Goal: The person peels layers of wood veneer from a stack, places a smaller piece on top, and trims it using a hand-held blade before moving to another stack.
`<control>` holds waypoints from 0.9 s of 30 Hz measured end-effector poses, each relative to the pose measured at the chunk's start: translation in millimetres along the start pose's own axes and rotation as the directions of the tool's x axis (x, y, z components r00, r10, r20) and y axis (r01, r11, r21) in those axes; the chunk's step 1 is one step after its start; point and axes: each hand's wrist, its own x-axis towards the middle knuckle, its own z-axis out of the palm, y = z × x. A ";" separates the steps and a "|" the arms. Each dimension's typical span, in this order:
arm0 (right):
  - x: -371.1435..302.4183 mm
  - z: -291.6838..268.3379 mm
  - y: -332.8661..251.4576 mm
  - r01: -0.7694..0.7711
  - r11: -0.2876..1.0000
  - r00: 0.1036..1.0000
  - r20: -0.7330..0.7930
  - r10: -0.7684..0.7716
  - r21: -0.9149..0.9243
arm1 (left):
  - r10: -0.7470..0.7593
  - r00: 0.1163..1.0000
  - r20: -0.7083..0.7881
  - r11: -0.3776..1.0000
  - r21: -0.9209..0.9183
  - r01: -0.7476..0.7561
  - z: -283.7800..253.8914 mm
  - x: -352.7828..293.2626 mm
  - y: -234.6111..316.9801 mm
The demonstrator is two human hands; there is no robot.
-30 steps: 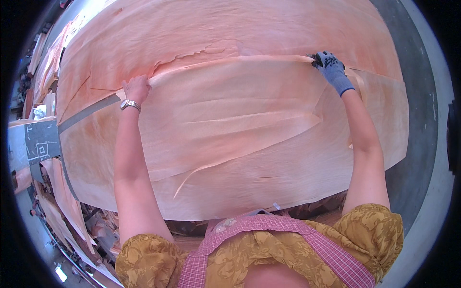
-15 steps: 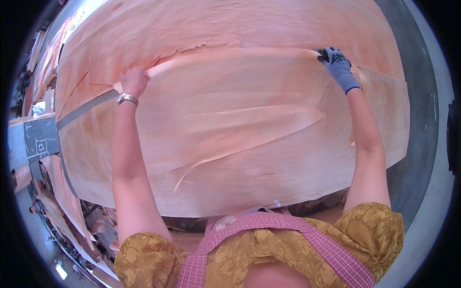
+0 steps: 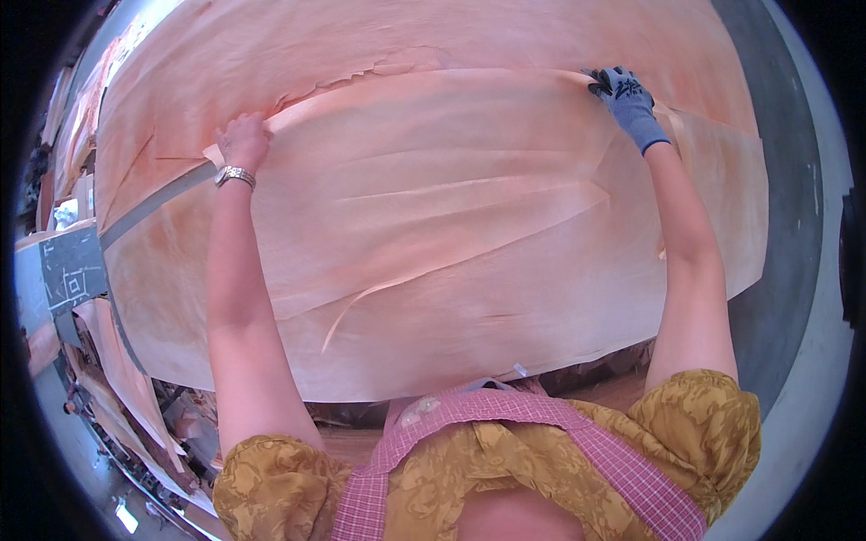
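Note:
A thin, pale wood veneer sheet (image 3: 433, 117) lies in front of me, its far edge slightly raised and curled. My left hand (image 3: 244, 142), bare with a metal watch (image 3: 235, 175) at the wrist, is closed on the far left corner of this sheet. At the far right of the same edge, my right hand (image 3: 622, 97), in a grey-blue glove with dark fingertips, grips the sheet. A fold runs across the veneer, and a narrow curled sliver (image 3: 341, 320) sticks up near its middle. Beneath and beyond lies a larger reddish veneer sheet (image 3: 298, 36) with a ragged torn edge.
A grey strip (image 3: 167, 203) shows between veneer pieces left of my left hand. Chalk-marked dark board (image 3: 74, 270) stands at the left, with loose veneer sheets (image 3: 126, 361) below it. Veneer scraps (image 3: 595, 374) lie under the near edge. Grey floor (image 3: 785, 225) runs along the right.
Both hands keep their hold on the far edge of the veneer. The whole scene, hands included, sits slightly higher in the picture; the sheet looks almost unmoved beneath them.

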 end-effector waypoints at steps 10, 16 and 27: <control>5.5 22.3 22.7 0.121 0.990 0.971 -0.214 -0.104 0.068 | -0.038 0.962 -0.269 0.998 -0.058 0.024 21.5 -9.2 -0.5; -36.6 -19.6 -9.6 0.116 0.993 0.815 -0.571 -0.096 -0.002 | 0.076 0.874 -0.481 0.957 -0.211 -0.199 26.1 -114.8 92.8; -140.7 2.9 -186.7 0.288 0.911 0.956 -0.137 -0.258 0.296 | -0.019 0.972 -0.234 0.833 -0.542 -0.114 46.8 -199.2 138.3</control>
